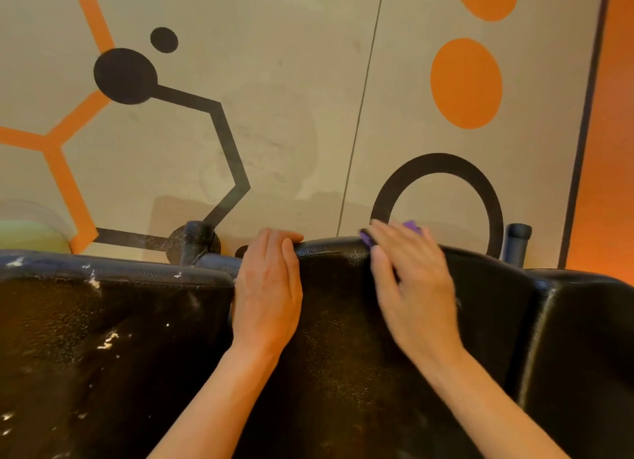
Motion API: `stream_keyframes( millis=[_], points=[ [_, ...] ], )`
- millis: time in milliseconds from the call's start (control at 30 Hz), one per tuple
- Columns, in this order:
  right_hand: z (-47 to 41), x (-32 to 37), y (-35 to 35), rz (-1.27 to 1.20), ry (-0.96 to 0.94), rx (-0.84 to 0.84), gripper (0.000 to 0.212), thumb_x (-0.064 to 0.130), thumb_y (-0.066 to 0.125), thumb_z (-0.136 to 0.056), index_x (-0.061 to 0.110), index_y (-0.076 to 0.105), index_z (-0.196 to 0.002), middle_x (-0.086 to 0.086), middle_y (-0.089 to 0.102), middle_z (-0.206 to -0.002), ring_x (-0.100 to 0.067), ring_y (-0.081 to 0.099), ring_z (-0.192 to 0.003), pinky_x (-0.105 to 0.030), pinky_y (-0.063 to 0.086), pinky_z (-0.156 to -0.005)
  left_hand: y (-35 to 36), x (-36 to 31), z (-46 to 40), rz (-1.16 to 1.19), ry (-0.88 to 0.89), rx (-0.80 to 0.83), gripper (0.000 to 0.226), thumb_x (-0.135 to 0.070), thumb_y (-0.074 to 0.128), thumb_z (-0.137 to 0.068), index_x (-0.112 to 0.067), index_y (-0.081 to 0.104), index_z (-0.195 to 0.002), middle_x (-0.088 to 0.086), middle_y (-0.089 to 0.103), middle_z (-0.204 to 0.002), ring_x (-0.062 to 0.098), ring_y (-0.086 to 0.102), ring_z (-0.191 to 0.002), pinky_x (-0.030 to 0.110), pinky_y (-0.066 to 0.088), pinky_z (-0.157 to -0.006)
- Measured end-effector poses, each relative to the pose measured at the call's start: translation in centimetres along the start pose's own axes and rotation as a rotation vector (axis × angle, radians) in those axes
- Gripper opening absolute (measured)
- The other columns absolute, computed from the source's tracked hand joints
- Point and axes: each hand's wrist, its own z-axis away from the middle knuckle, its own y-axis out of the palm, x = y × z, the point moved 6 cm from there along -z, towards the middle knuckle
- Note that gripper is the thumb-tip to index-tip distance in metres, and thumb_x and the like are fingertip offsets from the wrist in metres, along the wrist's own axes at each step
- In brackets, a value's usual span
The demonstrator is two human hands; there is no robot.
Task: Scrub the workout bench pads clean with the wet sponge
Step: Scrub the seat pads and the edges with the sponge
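Three black pads (343, 338) fill my view below the patterned wall (291, 81) — my left hand (267, 287) curls over the middle pad's top edge, gripping it, while my right hand (411, 287) clasps the purple sponge (410, 225) against that same edge — sponge mostly hidden under fingers.

The middle pad (329, 338) is offering open surface between the left hand (267, 287) and right hand (411, 283). The left hand is occupying its far left corner; the right hand is blocking the far edge. Frame posts (197, 239) are standing behind the pads, close to the wall (291, 98).
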Motion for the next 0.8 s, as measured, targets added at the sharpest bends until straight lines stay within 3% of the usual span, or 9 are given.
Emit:
stream_keyframes(
  millis=[133,267,333,433,500,533,600,700,800],
  points=[
    [-1.8,4.8,2.3,0.065,-0.228,0.198,0.042,0.04,0.031,-0.101,0.026,0.058,-0.129,0.011,0.062,-0.128,-0.002,0.05,-0.122,-0.027,0.028,-0.111,-2.5,-2.1,0.1,-0.063,0.101,0.103,0.035,-0.014,0.034,-0.096,-0.009,0.053,-0.125,0.007,0.055,-0.121,0.015,0.056,-0.107,0.029,0.048,-0.093],
    [-1.5,0.1,-1.2,0.077,-0.022,0.083,0.038,0.039,0.033,-0.102,0.025,0.068,-0.104,0.009,0.068,-0.107,-0.006,0.055,-0.105,-0.023,0.034,-0.091,-7.4,-1.1,0.5,-0.422,0.212,0.132,0.031,-0.006,0.049,-0.091,-0.006,0.059,-0.119,0.01,0.062,-0.113,0.023,0.06,-0.101,0.038,0.05,-0.088],
    [-1.7,1.3,0.0,0.118,0.038,-0.006,0.035,0.034,0.036,-0.102,0.024,0.069,-0.097,0.007,0.069,-0.099,-0.01,0.057,-0.098,-0.026,0.035,-0.091,-9.0,0.9,0.6,-0.578,0.191,0.141,0.025,-0.008,0.054,-0.091,-0.009,0.062,-0.115,0.008,0.063,-0.108,0.024,0.062,-0.095,0.038,0.049,-0.085],
    [-1.6,8.2,4.8,0.161,-0.2,0.069,0.035,0.031,0.037,-0.101,0.021,0.069,-0.09,0.006,0.069,-0.091,-0.014,0.058,-0.091,-0.034,0.041,-0.092,-9.0,2.3,1.5,-0.653,0.221,0.158,0.016,-0.015,0.052,-0.096,-0.014,0.063,-0.107,0.004,0.063,-0.1,0.022,0.062,-0.091,0.036,0.045,-0.085],
    [-0.7,10.9,6.2,0.212,-0.435,0.174,0.035,0.033,0.036,-0.101,0.022,0.069,-0.097,0.006,0.069,-0.097,-0.016,0.059,-0.096,-0.035,0.04,-0.093,-8.7,2.6,2.0,-0.67,0.263,0.147,0.019,-0.019,0.045,-0.099,-0.015,0.063,-0.106,0.002,0.061,-0.098,0.021,0.061,-0.091,0.031,0.038,-0.088],
    [-0.9,10.2,6.1,0.218,-0.46,0.214,0.037,0.036,0.034,-0.101,0.023,0.068,-0.104,0.007,0.069,-0.104,-0.016,0.058,-0.103,-0.034,0.039,-0.096,-8.7,2.7,2.2,-0.667,0.274,0.14,0.023,-0.022,0.042,-0.098,-0.015,0.062,-0.106,0.002,0.061,-0.099,0.02,0.06,-0.092,0.03,0.035,-0.089],
    [-1.7,6.6,4.1,0.191,-0.289,0.183,0.038,0.042,0.031,-0.102,0.026,0.066,-0.104,0.01,0.067,-0.107,-0.015,0.057,-0.108,-0.034,0.038,-0.097,-8.9,2.9,2.2,-0.635,0.294,0.117,0.026,-0.024,0.041,-0.097,-0.014,0.063,-0.107,0.002,0.061,-0.1,0.021,0.06,-0.093,0.03,0.033,-0.089],
    [-1.4,3.3,1.6,0.175,-0.015,-0.062,0.034,0.038,0.032,-0.102,0.028,0.06,-0.086,0.011,0.063,-0.092,-0.017,0.057,-0.099,-0.036,0.038,-0.096,-9.0,2.7,2.3,-0.6,0.313,0.102,0.025,-0.024,0.043,-0.097,-0.013,0.063,-0.106,0.002,0.062,-0.1,0.022,0.06,-0.093,0.029,0.033,-0.088],
    [-0.6,7.4,5.2,0.169,-0.141,-0.095,0.032,0.03,0.038,-0.102,0.02,0.068,-0.105,0.004,0.069,-0.107,-0.015,0.057,-0.108,-0.034,0.028,-0.111,-9.0,2.7,2.4,-0.595,0.328,0.104,0.026,-0.024,0.043,-0.097,-0.012,0.063,-0.107,0.004,0.062,-0.1,0.023,0.06,-0.094,0.029,0.033,-0.089]
  ],
)
